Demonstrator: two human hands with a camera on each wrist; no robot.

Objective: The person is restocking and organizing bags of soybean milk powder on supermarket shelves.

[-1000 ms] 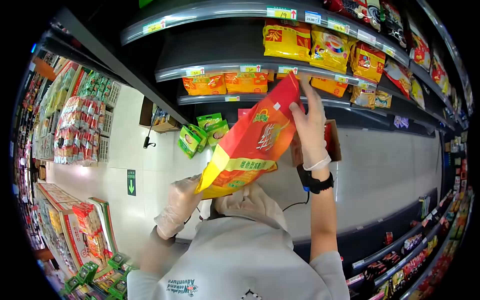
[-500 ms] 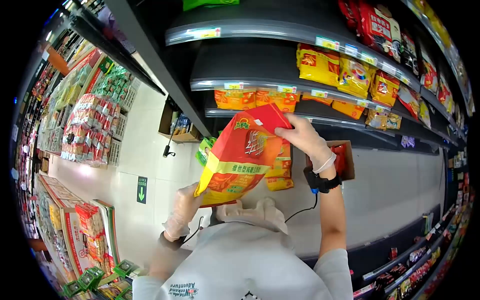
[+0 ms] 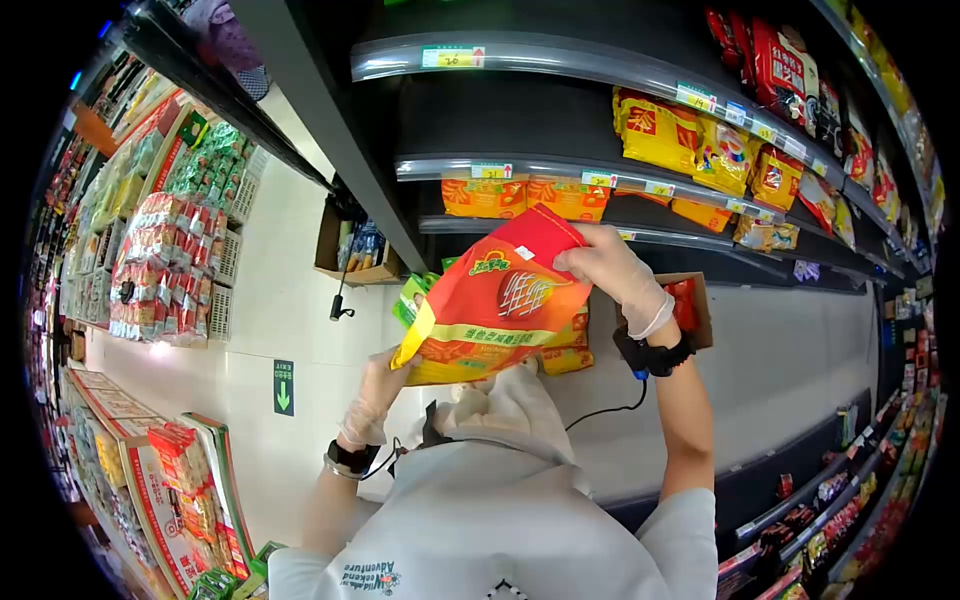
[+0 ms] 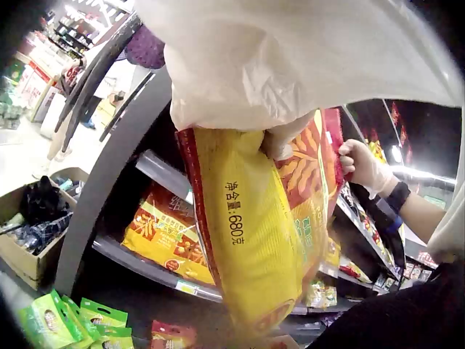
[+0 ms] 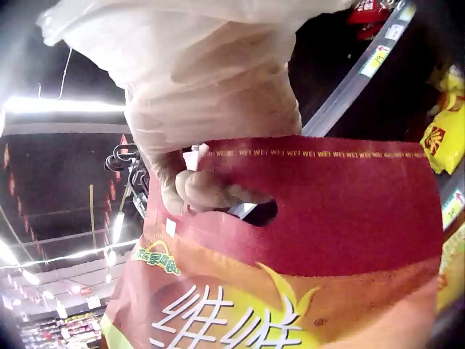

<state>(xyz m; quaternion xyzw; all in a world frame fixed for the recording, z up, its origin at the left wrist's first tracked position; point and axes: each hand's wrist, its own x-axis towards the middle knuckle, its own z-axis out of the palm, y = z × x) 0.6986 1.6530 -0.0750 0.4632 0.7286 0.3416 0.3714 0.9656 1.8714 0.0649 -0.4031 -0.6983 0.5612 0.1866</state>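
Note:
A large red, orange and yellow snack bag (image 3: 495,305) is held in front of the store shelves (image 3: 560,165). My gloved right hand (image 3: 610,270) pinches its red top edge, thumb at the cut-out handle (image 5: 258,212). My gloved left hand (image 3: 372,395) grips the bag's yellow bottom (image 4: 254,240) from below. The bag (image 5: 290,262) lies tilted, top end up toward the right. A similar bag stands behind it on the floor, partly hidden.
Yellow and orange bags (image 3: 690,130) fill the shelves ahead. An open cardboard box (image 3: 690,305) with red packs sits on the floor to the right. Green packs (image 3: 412,295) lie near the shelf base. Stacked goods (image 3: 160,260) line the aisle's left side.
The bag has tipped from steeply upright to a flatter tilt and come lower. My right hand has come down with its top edge. The view has shifted a little.

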